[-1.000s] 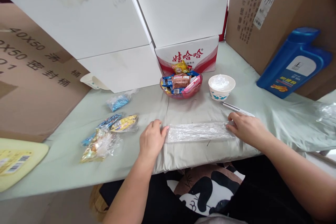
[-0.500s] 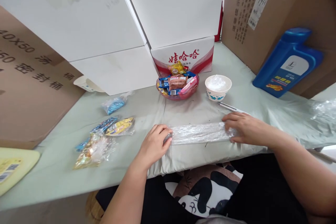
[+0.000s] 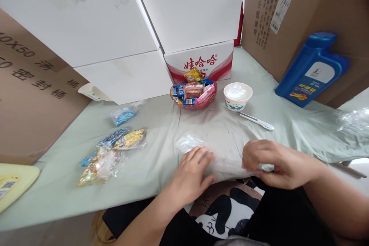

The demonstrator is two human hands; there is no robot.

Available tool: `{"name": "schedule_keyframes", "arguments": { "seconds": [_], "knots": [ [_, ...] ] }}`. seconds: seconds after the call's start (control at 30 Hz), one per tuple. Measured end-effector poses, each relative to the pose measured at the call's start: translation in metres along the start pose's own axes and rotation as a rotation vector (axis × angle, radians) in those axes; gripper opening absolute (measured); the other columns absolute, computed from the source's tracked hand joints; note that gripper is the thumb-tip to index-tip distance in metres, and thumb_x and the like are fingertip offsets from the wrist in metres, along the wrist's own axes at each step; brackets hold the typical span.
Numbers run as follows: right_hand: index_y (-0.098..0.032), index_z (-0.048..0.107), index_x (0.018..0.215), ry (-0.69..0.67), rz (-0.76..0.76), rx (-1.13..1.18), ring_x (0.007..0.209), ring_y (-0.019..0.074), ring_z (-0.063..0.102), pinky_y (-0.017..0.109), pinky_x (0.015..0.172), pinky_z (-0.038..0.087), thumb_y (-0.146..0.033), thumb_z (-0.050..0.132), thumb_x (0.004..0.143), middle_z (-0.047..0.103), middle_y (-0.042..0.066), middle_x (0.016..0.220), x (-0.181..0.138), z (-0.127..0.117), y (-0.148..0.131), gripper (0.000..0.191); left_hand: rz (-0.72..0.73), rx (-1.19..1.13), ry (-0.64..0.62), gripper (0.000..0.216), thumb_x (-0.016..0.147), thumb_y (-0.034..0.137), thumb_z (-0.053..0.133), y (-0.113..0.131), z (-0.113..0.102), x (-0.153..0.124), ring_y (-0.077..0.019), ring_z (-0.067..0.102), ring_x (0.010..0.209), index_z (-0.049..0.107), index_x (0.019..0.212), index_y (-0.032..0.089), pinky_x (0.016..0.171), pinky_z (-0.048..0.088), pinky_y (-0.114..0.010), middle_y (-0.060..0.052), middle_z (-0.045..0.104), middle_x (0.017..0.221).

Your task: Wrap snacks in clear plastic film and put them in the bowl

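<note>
So on the far left a yellow jug is poking into view, with a brown carton looming behind it. A tipped cup is lying on its side between the carton and some white panels. Next over, a blue packet is sitting by itself on the green cloth, and just nearer a gold packet and a yellow packet are bunching up with more blue ones.

Then the bowl, which is holding a heap of snacks in front of a printed box. Nearer the person, the left hand is lying loosely open, fingers stretched over the film, whose crinkled end is sticking out past the fingertips. The film is running between both hands at the table's near edge.

Right of the bowl, a cup is holding crumpled clear plastic, and a cutter is lying just in front. Below that, the right hand is curling closed on the film's other end; it's blurry, so how much it's gripping is hard to tell. A blue bottle is standing further right.
</note>
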State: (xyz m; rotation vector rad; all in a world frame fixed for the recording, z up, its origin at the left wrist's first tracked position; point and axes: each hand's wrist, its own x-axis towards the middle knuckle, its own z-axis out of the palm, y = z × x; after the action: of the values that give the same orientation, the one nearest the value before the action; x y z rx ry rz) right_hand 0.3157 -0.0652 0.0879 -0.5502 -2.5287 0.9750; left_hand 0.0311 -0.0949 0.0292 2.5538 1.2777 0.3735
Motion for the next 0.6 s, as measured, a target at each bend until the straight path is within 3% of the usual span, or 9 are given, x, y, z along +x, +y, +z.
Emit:
{"name": "schedule_keyframes", "arguments": {
  "seconds": [0.17, 0.27, 0.4, 0.5, 0.6],
  "knots": [
    [-0.019, 0.064, 0.095, -0.206, 0.008, 0.227, 0.078, 0.0132, 0.064, 0.024, 0.072, 0.049, -0.019, 0.051, 0.092, 0.069, 0.005, 0.083, 0.01, 0.003, -0.004, 0.014, 0.289, -0.083, -0.255, 0.051, 0.089, 0.016, 0.053, -0.002, 0.009, 0.012, -0.0274, 0.022, 0.146, 0.045, 0.138, 0.03, 0.117, 0.017, -0.056, -0.003, 0.04, 0.152],
    [-0.017, 0.064, 0.097, -0.088, 0.097, 0.25, 0.076, 0.0123, 0.063, 0.023, 0.069, 0.048, -0.026, 0.05, 0.095, 0.069, 0.004, 0.085, 0.023, 0.001, 0.012, 0.017, 0.389, -0.113, -0.315, 0.051, 0.09, 0.019, 0.053, -0.003, 0.01, 0.016, -0.0257, 0.02, 0.147, 0.045, 0.139, 0.03, 0.119, 0.009, -0.054, -0.002, 0.039, 0.153],
    [-0.018, 0.064, 0.097, 0.159, 0.342, -0.005, 0.074, 0.0136, 0.062, 0.024, 0.068, 0.046, -0.027, 0.053, 0.092, 0.069, 0.002, 0.084, 0.05, 0.008, 0.042, 0.015, 0.436, -0.176, -0.314, 0.052, 0.088, 0.022, 0.059, 0.0, 0.008, 0.019, -0.0241, 0.032, 0.142, 0.049, 0.138, 0.029, 0.121, 0.007, -0.048, -0.003, 0.051, 0.144],
    [-0.019, 0.065, 0.1, 0.176, 0.461, -0.244, 0.076, 0.016, 0.063, 0.026, 0.069, 0.044, -0.022, 0.06, 0.088, 0.069, 0.003, 0.086, 0.071, 0.021, 0.059, 0.013, 0.419, -0.21, -0.309, 0.058, 0.086, 0.023, 0.061, 0.001, 0.007, 0.021, -0.0237, 0.042, 0.135, 0.044, 0.141, 0.03, 0.121, 0.008, -0.047, -0.002, 0.059, 0.135],
    [-0.018, 0.065, 0.103, 0.135, 0.45, -0.395, 0.087, 0.0195, 0.064, 0.029, 0.077, 0.044, -0.021, 0.063, 0.087, 0.069, 0.006, 0.097, 0.084, 0.034, 0.068, 0.017, 0.399, -0.214, -0.331, 0.061, 0.086, 0.026, 0.062, 0.0, 0.008, 0.021, -0.0246, 0.046, 0.132, 0.042, 0.143, 0.029, 0.12, 0.008, -0.047, -0.004, 0.061, 0.132]
  ]
}}
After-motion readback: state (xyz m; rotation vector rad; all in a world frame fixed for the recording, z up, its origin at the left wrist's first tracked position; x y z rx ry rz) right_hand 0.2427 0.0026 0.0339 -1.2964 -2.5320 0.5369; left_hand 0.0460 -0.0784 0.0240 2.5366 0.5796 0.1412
